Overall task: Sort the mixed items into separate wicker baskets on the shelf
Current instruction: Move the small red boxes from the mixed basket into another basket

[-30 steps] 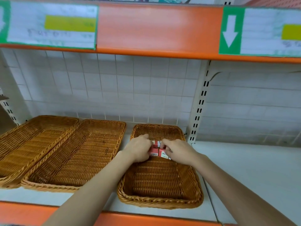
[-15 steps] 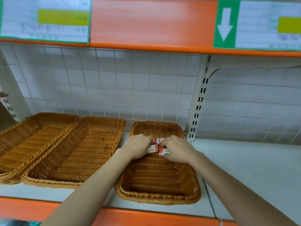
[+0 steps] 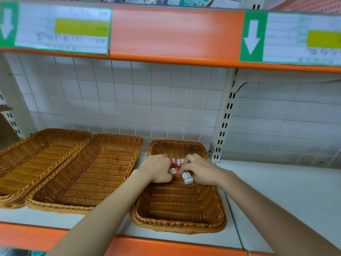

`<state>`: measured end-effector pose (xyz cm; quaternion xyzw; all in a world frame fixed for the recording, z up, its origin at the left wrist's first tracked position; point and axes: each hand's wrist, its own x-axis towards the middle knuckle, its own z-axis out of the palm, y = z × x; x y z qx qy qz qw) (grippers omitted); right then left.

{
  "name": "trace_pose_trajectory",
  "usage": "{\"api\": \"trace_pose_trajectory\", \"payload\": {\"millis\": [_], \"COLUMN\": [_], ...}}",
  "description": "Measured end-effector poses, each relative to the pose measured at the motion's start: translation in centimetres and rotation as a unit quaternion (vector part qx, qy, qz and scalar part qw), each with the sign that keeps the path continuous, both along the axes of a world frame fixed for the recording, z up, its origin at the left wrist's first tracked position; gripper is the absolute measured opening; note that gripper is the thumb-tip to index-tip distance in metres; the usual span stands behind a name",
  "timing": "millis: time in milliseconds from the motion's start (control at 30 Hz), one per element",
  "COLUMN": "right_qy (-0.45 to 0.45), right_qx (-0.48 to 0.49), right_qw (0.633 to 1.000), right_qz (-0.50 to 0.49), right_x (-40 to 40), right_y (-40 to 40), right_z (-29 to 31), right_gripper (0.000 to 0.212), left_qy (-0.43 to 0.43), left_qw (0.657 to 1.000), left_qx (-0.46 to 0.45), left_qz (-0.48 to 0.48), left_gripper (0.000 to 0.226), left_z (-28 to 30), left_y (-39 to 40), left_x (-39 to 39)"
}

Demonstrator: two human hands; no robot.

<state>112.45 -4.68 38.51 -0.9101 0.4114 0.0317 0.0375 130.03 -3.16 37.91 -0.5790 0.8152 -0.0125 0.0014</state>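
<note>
Three wicker baskets stand on the white shelf. Both my hands reach into the far half of the right basket (image 3: 178, 227). My left hand (image 3: 156, 169) has its fingers curled on a small red and white box (image 3: 174, 171). My right hand (image 3: 200, 170) pinches another small box (image 3: 187, 178) that tilts down toward the basket floor. Two more red and white boxes (image 3: 178, 161) lie just behind my fingers. My hands hide parts of the boxes.
The middle basket (image 3: 88, 174) and the left basket (image 3: 31, 159) sit side by side, touching. A slotted upright post (image 3: 224, 126) stands right of the right basket. An orange shelf edge (image 3: 166, 34) with labels hangs overhead. White shelf (image 3: 286, 191) extends right.
The boxes between my hands have spread apart; one now tilts down under my right hand. Both hands stay at the far half of the right basket.
</note>
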Motion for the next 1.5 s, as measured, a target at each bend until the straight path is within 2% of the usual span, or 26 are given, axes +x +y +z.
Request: {"api": "trace_pose_trajectory", "payload": {"millis": [100,267,367,467,933,1267,1500], "right_qy": [0.016,0.052,0.038,0.004,0.005,0.013,0.026], "right_qx": [-0.017,-0.026,-0.028,-0.045,-0.084,-0.094,-0.096], "right_qw": [1.000,0.997,0.997,0.994,0.990,0.988,0.988], "right_qz": [-0.019,-0.048,-0.066,-0.095,-0.116,-0.123,-0.117], "right_x": [0.2,0.8,0.9,1.1,2.0,2.2,2.3], "right_y": [-0.1,0.0,-0.2,-0.5,-0.9,-1.0,-1.1], "right_z": [0.0,-0.2,-0.3,-0.2,-1.0,-1.4,-1.6], "right_gripper": [0.025,0.027,0.035,0.044,0.036,0.044,0.041], "left_qy": [-0.022,-0.011,0.008,0.039,0.049,0.054,0.044], "left_qw": [1.000,1.000,1.000,0.999,0.998,0.998,0.998], "left_qx": [0.005,0.005,0.001,-0.006,-0.010,-0.031,-0.035], "left_qz": [0.000,0.002,0.008,0.019,0.040,0.031,0.031], "left_gripper": [0.037,0.034,0.029,0.034,0.028,0.029,0.029], "left_z": [0.1,0.0,0.0,0.0,-0.5,-0.8,-0.8], "left_y": [0.0,0.0,-0.3,-0.7,-1.2,-1.2,-0.9], "left_x": [-0.2,-0.1,-0.1,-0.2,-0.3,-0.2,-0.4]}}
